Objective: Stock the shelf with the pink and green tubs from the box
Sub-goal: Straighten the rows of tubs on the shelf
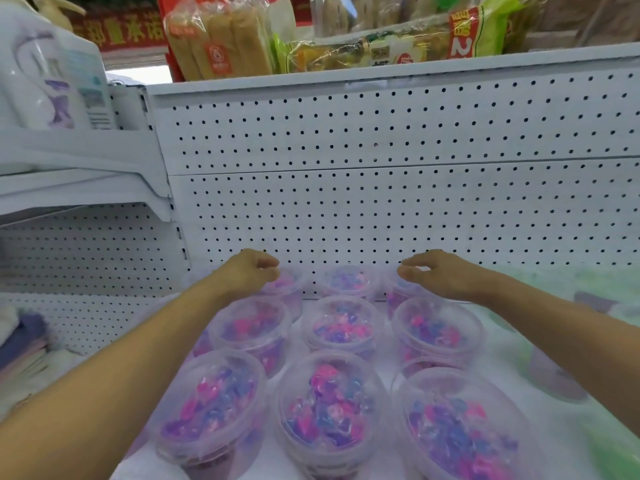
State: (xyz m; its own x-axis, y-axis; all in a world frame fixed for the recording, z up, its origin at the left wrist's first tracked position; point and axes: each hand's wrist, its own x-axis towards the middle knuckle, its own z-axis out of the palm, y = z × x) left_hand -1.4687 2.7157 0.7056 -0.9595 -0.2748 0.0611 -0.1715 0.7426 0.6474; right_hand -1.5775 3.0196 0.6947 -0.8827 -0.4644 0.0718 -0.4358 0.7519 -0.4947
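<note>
While my left hand [247,271] and right hand [440,275] hover loosely curled and empty, the tubs [341,323] look light, rigid and slick-lidded, best gripped around their walls.

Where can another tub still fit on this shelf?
The pink tubs fill the middle in three rows, back to the holed wall; that part is crowded. Both hands, left hand and right hand, hover over the back row. Bare shelf shows right of the tubs, before the blurry green things.
</note>
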